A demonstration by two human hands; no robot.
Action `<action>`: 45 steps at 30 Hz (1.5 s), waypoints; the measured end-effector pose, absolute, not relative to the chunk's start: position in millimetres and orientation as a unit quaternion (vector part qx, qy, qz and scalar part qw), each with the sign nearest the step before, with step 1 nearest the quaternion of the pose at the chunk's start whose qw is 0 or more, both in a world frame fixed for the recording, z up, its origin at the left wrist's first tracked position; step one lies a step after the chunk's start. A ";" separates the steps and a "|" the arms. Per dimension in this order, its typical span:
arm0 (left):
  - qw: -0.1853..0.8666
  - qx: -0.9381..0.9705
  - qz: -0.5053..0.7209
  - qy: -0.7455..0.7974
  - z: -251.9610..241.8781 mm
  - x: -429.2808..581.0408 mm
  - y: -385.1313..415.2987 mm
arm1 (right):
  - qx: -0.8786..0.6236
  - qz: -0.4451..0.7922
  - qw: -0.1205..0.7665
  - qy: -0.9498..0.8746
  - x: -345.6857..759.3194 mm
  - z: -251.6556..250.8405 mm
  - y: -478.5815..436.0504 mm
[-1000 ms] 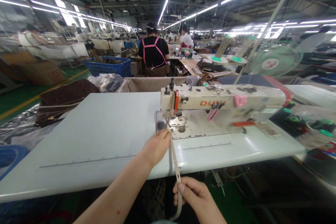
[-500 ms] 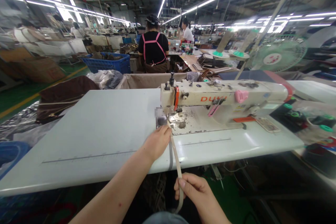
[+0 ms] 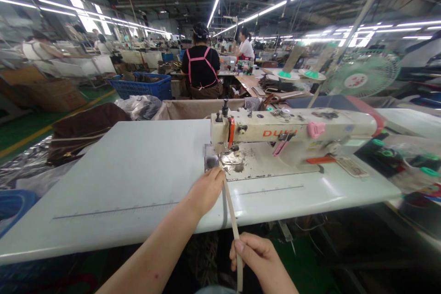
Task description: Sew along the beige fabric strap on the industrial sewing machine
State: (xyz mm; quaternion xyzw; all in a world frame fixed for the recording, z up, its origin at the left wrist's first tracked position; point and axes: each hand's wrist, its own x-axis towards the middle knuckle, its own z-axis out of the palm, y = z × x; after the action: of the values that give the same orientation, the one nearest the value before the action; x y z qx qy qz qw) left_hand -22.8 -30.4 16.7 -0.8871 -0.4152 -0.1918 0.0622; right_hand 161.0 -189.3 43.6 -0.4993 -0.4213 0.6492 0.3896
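Observation:
A narrow beige strip (image 3: 230, 204) runs from the needle area of a sewing machine (image 3: 292, 131) over the table's front edge. Close to the presser foot, my left hand (image 3: 207, 189) is closed on the strip, its fingertips pressed together at the near side of the machine bed. My right hand (image 3: 254, 253) pinches the same strip lower down, in front of the table edge, between thumb and fingers. Below that pinch the strip hangs down to the bottom of the picture. The strip's far end under the needle is too small to make out.
The pale worktable (image 3: 138, 161) carries a printed ruler line. Behind it stand a fabric-lined bin (image 3: 186, 109) and a blue crate (image 3: 141, 86). A fan (image 3: 361, 76) and thread cones (image 3: 429, 172) are on the right. A co-worker (image 3: 201, 64) sits ahead, back turned.
The strip's tail below my right hand was curled and now hangs straighter. Both hands keep nearly the same places, and the whole scene sits slightly lower in view.

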 end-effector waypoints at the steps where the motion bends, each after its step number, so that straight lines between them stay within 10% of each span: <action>1: 0.065 -0.889 -0.191 -0.412 16.2 -23.0 -30.1 | -0.500 0.648 0.390 -0.422 161.2 42.6 -189.2; 45: 0.053 -0.889 -0.168 -0.422 22.9 -22.3 -33.1 | -0.489 0.663 0.408 -0.394 156.4 43.1 -188.0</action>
State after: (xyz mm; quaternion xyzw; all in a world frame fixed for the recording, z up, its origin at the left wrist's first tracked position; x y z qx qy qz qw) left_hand -22.3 -33.1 22.9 -0.8891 -0.4224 -0.1684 0.0531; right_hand 156.4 -188.0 43.1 -0.4889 -0.3942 0.6628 0.4077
